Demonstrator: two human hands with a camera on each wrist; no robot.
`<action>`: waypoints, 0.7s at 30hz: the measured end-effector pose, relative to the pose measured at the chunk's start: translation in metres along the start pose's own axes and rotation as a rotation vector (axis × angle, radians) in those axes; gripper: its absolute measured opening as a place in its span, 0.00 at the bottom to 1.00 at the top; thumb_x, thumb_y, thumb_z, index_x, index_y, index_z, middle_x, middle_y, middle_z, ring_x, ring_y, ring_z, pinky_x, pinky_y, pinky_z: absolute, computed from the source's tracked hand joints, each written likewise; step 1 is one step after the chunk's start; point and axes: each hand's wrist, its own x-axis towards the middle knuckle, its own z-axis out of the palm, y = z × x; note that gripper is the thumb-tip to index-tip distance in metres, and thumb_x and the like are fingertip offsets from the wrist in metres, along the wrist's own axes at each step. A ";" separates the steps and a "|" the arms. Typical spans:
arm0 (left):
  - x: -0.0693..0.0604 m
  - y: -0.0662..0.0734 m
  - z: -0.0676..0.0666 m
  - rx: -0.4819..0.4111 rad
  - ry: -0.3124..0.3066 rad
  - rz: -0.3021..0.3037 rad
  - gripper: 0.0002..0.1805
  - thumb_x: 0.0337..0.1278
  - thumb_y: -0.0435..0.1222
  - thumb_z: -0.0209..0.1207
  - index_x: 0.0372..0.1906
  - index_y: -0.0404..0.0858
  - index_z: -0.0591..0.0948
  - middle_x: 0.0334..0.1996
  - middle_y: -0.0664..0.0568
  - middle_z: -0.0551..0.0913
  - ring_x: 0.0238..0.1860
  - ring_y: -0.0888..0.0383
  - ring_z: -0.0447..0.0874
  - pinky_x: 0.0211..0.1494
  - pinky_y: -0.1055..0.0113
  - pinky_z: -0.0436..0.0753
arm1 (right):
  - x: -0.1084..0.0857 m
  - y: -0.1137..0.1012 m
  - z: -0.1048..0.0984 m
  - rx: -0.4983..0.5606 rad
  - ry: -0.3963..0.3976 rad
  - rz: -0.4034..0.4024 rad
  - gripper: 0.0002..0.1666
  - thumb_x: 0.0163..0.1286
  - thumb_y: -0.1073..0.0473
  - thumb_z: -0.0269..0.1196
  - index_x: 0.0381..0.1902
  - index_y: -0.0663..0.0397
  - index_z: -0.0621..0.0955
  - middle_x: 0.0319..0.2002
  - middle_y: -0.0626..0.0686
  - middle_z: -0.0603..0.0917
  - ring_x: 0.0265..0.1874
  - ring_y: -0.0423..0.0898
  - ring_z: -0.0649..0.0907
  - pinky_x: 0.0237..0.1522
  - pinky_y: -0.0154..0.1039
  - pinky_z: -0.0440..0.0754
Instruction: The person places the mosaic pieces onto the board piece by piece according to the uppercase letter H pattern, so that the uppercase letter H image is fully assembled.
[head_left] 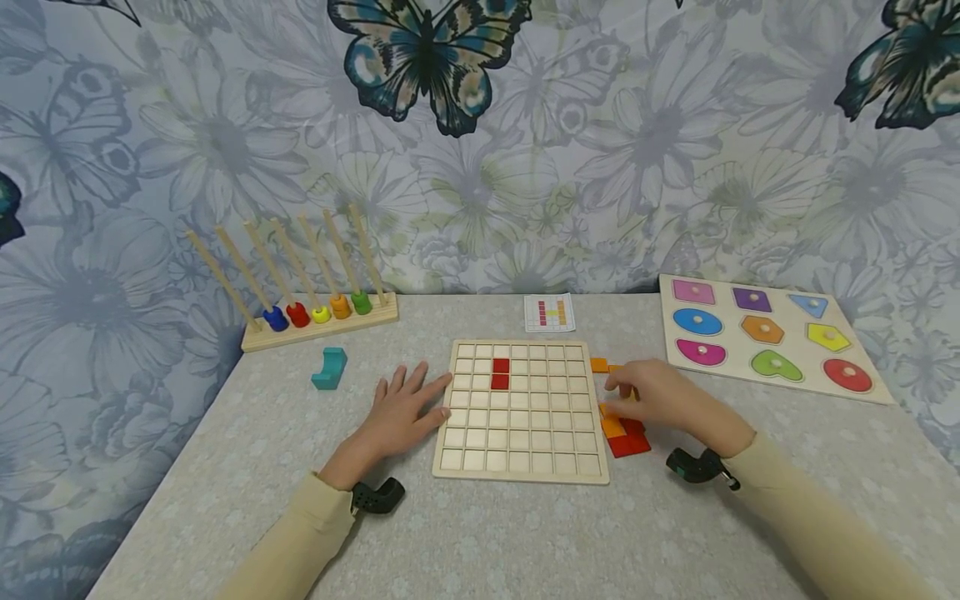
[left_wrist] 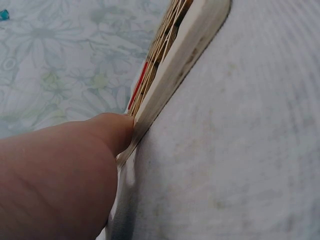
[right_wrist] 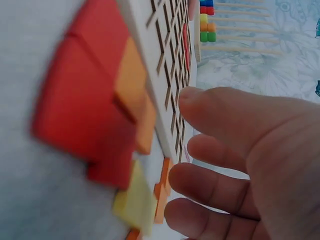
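Note:
A square wooden grid board (head_left: 522, 476) lies in the middle of the table, with two red square tiles (head_left: 500, 374) one above the other in its cells. The left hand (head_left: 399, 418) rests at the board's left edge, fingers spread and thumb touching the rim. Beyond the board's right edge, the right hand (head_left: 660, 398) hovers over loose tiles with fingers loosely bent. In the right wrist view no tile shows between its fingers. Beneath it lie red tiles (right_wrist: 80, 100), orange tiles (right_wrist: 131, 80) and a yellow tile (right_wrist: 136, 200), partly hidden by the hand in the head view.
A pattern card (head_left: 549, 313) lies behind the board. At the back left stands a peg rack (head_left: 322, 327) with coloured beads; a teal curved block (head_left: 329, 369) is before it. A shape puzzle board (head_left: 772, 333) lies at the back right, near the patterned wall.

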 end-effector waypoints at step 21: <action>0.001 -0.002 0.003 0.009 0.002 0.002 0.33 0.75 0.50 0.54 0.79 0.47 0.65 0.81 0.32 0.50 0.80 0.25 0.37 0.74 0.23 0.40 | -0.043 0.021 0.010 0.049 0.018 -0.048 0.15 0.57 0.66 0.69 0.44 0.53 0.88 0.28 0.39 0.81 0.28 0.34 0.74 0.33 0.31 0.78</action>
